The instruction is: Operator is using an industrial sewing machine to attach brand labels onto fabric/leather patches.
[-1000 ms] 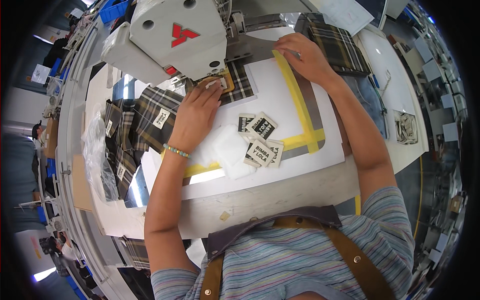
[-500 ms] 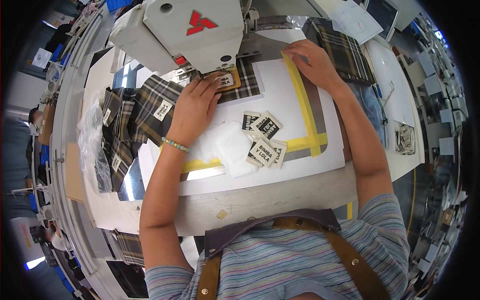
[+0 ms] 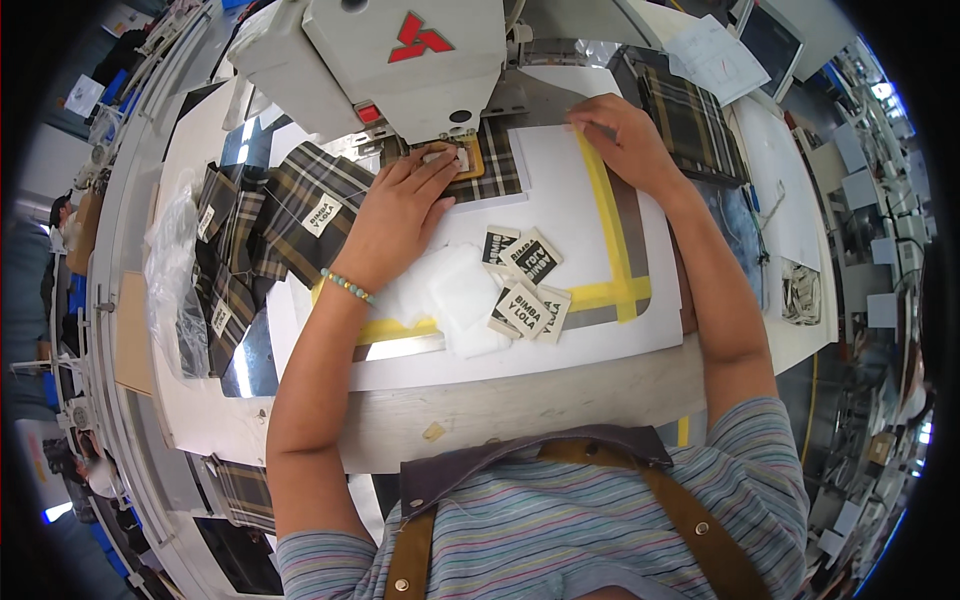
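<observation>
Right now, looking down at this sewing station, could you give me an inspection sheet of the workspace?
Surface: white worktable marked with yellow tape strips.
Job's things: dark plaid fabric piece lying under the grey-white sewing machine head; small label in an orange frame on it.
Clutter: loose black-and-cream woven labels; white fabric squares; stack of plaid pieces with labels; clear plastic bag.
Hands: left hand flat, fingertips at the orange frame; right hand pressing the fabric's far edge.
Cables: nothing seen.
Surroundings: more plaid fabric, papers, other workstations at the rim.
</observation>
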Tool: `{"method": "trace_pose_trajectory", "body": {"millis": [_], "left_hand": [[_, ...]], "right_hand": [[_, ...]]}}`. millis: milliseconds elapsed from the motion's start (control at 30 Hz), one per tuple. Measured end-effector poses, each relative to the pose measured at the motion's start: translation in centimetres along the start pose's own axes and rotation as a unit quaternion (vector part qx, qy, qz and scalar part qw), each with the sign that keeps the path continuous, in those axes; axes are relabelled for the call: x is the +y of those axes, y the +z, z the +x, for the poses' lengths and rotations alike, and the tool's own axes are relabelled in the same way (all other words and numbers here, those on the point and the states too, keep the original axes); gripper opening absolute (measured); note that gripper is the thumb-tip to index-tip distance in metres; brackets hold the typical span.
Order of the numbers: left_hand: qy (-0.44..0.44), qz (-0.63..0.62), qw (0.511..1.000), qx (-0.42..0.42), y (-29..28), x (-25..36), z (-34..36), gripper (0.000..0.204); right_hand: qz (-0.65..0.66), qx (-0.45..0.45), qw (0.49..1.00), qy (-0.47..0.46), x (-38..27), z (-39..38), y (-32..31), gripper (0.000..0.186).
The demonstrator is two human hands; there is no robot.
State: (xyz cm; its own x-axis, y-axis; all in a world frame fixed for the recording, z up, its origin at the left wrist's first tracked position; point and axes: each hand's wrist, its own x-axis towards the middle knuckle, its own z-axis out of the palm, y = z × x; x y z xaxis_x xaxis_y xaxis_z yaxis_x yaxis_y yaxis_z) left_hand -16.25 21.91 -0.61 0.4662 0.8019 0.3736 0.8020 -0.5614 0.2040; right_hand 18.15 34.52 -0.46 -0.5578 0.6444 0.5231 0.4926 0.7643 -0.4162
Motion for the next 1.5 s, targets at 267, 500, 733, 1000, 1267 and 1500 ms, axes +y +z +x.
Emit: {"method": "trace_pose_trajectory", "body": {"millis": [267, 500, 733, 1000, 1267, 1500], "left_hand": [[0.002, -0.014, 1.0, 0.004, 0.1, -0.1, -0.2, 0.04], [-0.016, -0.023, 1.0, -0.011, -0.2, -0.1, 0.0, 0.039], [0.014, -0.003, 0.999, -0.048, -1.0, -0.6, 0.4, 0.039], [0.056, -0.022, 0.993, -0.1, -2.5, -2.5, 1.1, 0.043], [0.1, -0.027, 0.993, -0.064, -2.2, -2.7, 1.1, 0.04], [0.055, -0.011, 0.996, -0.075, -1.8, -2.6, 1.4, 0.038]], "right_hand": [[-0.002, -0.011, 1.0, -0.017, -0.2, 0.1, 0.1, 0.017], [0.029, -0.01, 0.999, 0.028, -0.2, 0.0, 0.4, 0.018], [0.06, -0.036, 0.997, 0.041, -0.2, 0.0, 0.1, 0.018], [0.023, -0.031, 0.998, 0.041, -0.3, 0.1, 0.0, 0.018], [0.016, -0.012, 0.999, 0.028, 0.1, 0.1, 0.0, 0.017], [0.03, 0.011, 0.999, 0.041, 0.0, -0.1, 0.1, 0.019]]}}
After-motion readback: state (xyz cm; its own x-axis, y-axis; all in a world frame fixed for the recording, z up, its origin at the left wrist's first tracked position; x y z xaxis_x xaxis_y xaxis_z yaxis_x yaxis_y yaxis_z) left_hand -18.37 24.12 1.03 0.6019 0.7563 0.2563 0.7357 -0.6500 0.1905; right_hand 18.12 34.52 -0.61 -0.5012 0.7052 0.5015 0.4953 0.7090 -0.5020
